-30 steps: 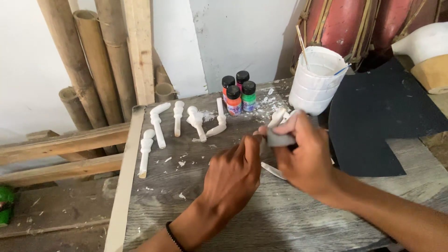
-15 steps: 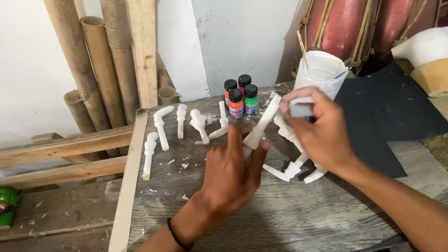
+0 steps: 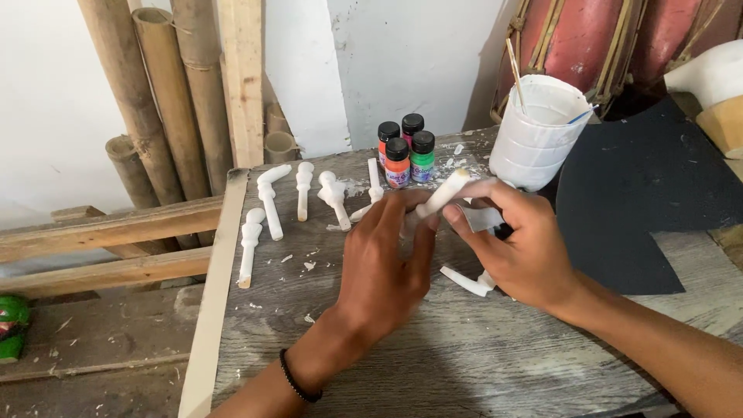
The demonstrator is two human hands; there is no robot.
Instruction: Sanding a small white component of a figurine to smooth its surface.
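The white carved piece (image 3: 443,193) sits above a weathered grey plank table (image 3: 464,364) that I see set against a white wall, with bamboo poles (image 3: 147,101) leaning at the left. My left hand (image 3: 387,263) pinches its lower end; my right hand (image 3: 515,248) curls beside it, holding a pale scrap. Half a second ago the left palm lay flat and the right was higher, near the white plastic tub (image 3: 538,131). More chalky, turned pegs (image 3: 302,197) lie in a row beside four small paint bottles (image 3: 406,151).
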